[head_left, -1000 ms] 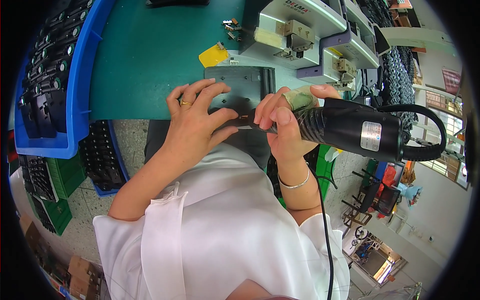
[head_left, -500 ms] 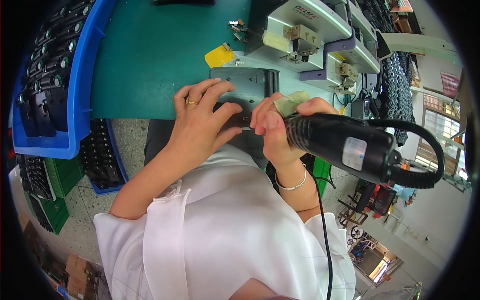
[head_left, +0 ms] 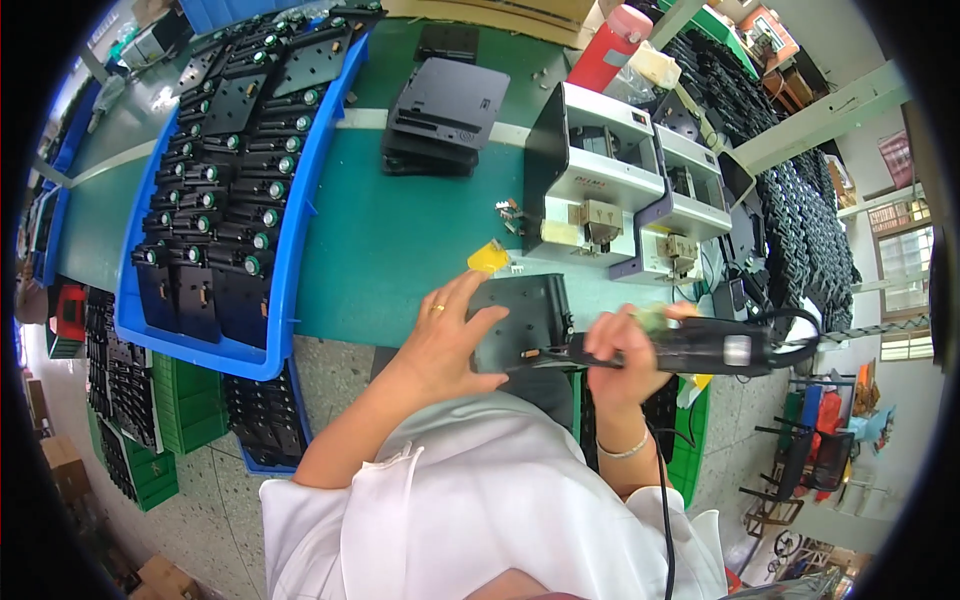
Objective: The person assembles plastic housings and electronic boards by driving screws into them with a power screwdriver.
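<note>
A black flat casing [head_left: 520,307] with a raised right edge lies at the table's front edge. My left hand [head_left: 445,345], fingers spread and thumb apart, rests against its left side. My right hand [head_left: 622,352] is wrapped round a black electric screwdriver [head_left: 710,347], held almost level with its front end toward the casing. Green tape is on the tool near my fingers, and a cable loops from its back end. A small brass-coloured piece [head_left: 530,353] shows at the casing's near edge. Motion smears the tool's front, so contact with the casing is unclear.
A blue crate [head_left: 290,300] of black parts stands left. Stacked black casings [head_left: 445,105] lie farther back. Small loose parts [head_left: 510,215] and a yellow piece [head_left: 489,257] lie beyond the casing. White-and-black machines [head_left: 590,190] and a red bottle [head_left: 610,48] stand right.
The view has tilted up, showing more of the table. My right hand has drawn the electric screwdriver rightward from the casing. My left fingers have slid back toward the casing's left side.
</note>
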Tool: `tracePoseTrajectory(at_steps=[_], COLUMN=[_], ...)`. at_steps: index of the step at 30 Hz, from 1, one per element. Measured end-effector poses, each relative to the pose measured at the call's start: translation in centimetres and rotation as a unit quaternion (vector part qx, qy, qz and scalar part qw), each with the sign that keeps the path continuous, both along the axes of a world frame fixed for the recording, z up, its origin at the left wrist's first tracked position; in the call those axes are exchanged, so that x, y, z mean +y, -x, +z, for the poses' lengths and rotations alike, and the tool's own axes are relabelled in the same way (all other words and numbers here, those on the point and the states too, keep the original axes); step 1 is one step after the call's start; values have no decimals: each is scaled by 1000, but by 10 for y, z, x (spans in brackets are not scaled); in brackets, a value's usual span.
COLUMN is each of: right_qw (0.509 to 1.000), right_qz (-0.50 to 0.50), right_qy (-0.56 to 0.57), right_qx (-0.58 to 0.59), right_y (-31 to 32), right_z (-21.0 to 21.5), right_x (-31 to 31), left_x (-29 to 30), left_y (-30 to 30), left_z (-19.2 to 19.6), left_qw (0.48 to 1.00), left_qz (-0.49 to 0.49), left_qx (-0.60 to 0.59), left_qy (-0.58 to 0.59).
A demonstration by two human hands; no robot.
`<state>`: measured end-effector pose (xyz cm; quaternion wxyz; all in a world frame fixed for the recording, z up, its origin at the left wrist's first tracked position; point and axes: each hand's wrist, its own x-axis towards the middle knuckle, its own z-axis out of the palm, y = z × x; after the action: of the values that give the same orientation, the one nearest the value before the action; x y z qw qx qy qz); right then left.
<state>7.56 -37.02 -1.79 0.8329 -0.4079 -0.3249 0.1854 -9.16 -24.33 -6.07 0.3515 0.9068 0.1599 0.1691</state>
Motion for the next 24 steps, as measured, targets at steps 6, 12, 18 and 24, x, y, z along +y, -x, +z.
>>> tracePoseTrajectory(at_steps=[6, 12, 18, 24], right_qw=[991, 994, 998, 995], right_qz=[-82, -59, -54, -73], right_qy=[-70, -53, -25, -28], right_qx=[75, 77, 37, 54], right_y=[-31, -32, -31, -45], right_z=[22, 11, 12, 6], right_x=[-12, -12, -12, -18], left_x=[25, 65, 115, 131], left_y=[35, -5, -99, -132], left_z=[19, 44, 49, 29], left_qw=[988, 922, 872, 858], left_qz=[77, 285, 394, 471], left_qx=[-129, -250, -247, -121], left_qy=[38, -75, -153, -166])
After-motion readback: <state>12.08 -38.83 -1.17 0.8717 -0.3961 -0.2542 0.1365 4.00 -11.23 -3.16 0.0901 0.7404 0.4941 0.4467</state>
